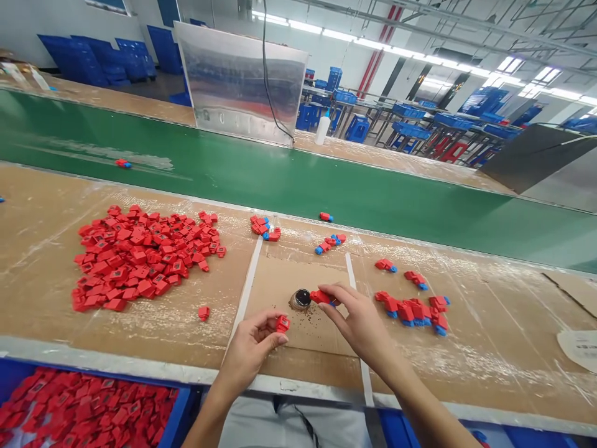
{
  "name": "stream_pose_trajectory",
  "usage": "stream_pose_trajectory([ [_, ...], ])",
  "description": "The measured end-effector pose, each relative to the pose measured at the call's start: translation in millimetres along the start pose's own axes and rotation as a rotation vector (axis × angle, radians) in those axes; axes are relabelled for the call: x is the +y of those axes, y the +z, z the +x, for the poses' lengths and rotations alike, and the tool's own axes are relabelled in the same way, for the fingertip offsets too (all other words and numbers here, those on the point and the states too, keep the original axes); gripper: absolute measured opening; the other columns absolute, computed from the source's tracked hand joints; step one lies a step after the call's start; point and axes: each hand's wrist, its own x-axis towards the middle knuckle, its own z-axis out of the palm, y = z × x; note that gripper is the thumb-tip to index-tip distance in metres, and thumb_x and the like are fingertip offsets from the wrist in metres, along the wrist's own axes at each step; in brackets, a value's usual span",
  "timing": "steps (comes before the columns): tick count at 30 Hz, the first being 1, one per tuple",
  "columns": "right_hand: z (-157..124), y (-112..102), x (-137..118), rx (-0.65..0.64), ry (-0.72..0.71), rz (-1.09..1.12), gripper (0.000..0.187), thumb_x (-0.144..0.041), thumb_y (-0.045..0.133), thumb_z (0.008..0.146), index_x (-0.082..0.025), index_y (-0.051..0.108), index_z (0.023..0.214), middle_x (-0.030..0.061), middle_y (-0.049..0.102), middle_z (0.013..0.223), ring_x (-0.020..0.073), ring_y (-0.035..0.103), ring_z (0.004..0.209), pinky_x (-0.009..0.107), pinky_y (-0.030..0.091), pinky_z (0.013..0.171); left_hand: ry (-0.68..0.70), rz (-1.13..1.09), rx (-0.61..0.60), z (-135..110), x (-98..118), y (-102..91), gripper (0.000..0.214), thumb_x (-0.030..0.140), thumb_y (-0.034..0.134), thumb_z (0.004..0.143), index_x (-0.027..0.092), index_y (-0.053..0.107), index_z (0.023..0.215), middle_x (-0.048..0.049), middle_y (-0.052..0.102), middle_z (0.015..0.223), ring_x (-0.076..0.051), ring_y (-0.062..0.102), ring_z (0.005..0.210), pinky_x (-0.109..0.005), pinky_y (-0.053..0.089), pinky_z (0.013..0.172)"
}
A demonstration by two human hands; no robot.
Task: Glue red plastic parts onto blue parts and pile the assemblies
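My left hand (254, 345) pinches a small red plastic piece (282, 323) between thumb and fingers, low over the cardboard-covered bench. My right hand (357, 320) holds a red-and-blue assembled piece (323, 297) at its fingertips, right beside a small round dark metal fixture (301, 299) set in the bench. Tiny brown specks lie scattered around that fixture.
A big heap of red pieces (140, 255) lies at left. Assembled red-and-blue pieces (415, 309) sit at right, with smaller clusters (265, 227) behind. A green conveyor belt (280, 180) runs beyond the bench. A blue bin of red pieces (84, 407) sits under the near edge.
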Motion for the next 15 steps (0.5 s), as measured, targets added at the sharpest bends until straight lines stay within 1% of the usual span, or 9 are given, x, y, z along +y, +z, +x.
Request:
stream_pose_trajectory([
  [5,-0.1,4.9,1.0,-0.012,-0.048,-0.050,0.019,-0.032,0.049,0.099,-0.020,0.062,0.105,0.0074,0.067,0.095,0.0216,0.064,0.084,0.032,0.050,0.073,-0.019,0.007,-0.022,-1.7,-0.4,-0.4,0.027,0.028,0.074,0.077,0.017,0.067,0.101,-0.0006,0.063,0.083,-0.013,0.057,0.076,-0.023,0.047,0.071],
  [15,0.7,6.0,0.3,-0.001,-0.099,-0.087,0.018,-0.031,0.049,0.100,-0.021,0.062,0.107,0.0066,0.066,0.096,0.0214,0.064,0.085,0.031,0.050,0.073,-0.033,0.018,-0.058,-3.3,2.1,-0.3,0.026,0.029,0.072,0.079,0.017,0.066,0.102,0.0001,0.060,0.081,-0.012,0.055,0.075,-0.022,0.046,0.070],
])
